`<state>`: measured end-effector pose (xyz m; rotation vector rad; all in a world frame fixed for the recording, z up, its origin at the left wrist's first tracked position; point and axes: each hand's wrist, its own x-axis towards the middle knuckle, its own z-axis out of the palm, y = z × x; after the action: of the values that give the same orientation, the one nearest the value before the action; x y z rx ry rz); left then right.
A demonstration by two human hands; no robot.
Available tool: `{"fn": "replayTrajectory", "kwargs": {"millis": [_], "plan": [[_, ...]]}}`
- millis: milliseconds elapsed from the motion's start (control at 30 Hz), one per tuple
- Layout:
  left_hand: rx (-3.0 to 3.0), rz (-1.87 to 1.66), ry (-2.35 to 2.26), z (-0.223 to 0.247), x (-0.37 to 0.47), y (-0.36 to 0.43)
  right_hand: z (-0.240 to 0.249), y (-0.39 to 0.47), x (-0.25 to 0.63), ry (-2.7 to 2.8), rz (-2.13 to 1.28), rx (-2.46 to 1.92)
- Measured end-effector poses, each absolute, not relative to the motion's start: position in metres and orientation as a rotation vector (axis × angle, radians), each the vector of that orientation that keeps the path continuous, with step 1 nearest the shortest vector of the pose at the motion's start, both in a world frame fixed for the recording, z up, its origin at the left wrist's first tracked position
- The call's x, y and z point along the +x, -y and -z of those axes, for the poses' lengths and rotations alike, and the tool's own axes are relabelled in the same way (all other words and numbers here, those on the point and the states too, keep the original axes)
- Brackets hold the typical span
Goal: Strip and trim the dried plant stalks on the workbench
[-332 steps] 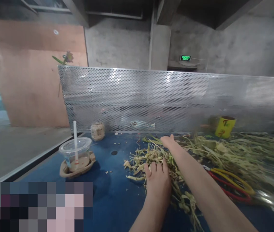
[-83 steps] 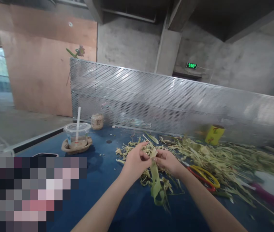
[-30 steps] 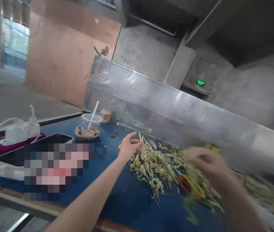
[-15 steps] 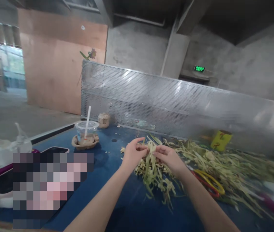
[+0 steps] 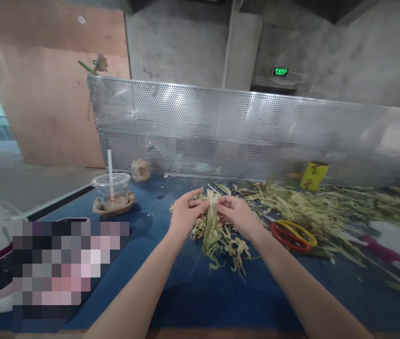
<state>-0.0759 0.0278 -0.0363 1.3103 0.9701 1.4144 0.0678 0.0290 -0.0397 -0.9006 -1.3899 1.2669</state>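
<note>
My left hand (image 5: 188, 214) has its thumb and fingers closed on the upper end of a bundle of pale green, dried leaf strips (image 5: 211, 230). From the other side, my right hand (image 5: 237, 214) pinches the same bundle with bent fingers. The fingertips of both hands almost meet at its whitish top. Curled, ragged ends of the strips hang down toward me, over the blue tabletop (image 5: 193, 296). Just right of my right wrist lie scissors (image 5: 293, 235) with red and yellow loop handles.
A heap of loose dried leaves (image 5: 302, 205) spreads across the right, near a yellow can (image 5: 314, 176) and a purple and white tool (image 5: 394, 256). A lidded plastic cup (image 5: 111, 188) with a straw stands left. Behind rises a perforated metal screen (image 5: 200, 127).
The camera view has turned down and to the right, so the surroundings sit higher and further left. Both hands stay on the leaf bundle; my right fingers are more curled.
</note>
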Motion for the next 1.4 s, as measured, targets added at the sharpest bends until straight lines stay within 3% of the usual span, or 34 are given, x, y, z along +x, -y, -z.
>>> {"fn": "replayTrajectory", "kwargs": {"millis": [1067,1300,1400], "plan": [[1.237,-1.521,-0.938,0.037,-0.07,-0.026,0.034,-0.028,0.074,1.303,-1.201,-0.861],[1.257,-1.653,-1.121,0.041,-0.079,-0.034,0.008,-0.018,0.107,1.099,-1.191,-0.587],[1.34,-1.668,-1.189,0.043,-0.081,-0.036,0.0,-0.009,0.124,0.871,-1.484,-0.112]]}}
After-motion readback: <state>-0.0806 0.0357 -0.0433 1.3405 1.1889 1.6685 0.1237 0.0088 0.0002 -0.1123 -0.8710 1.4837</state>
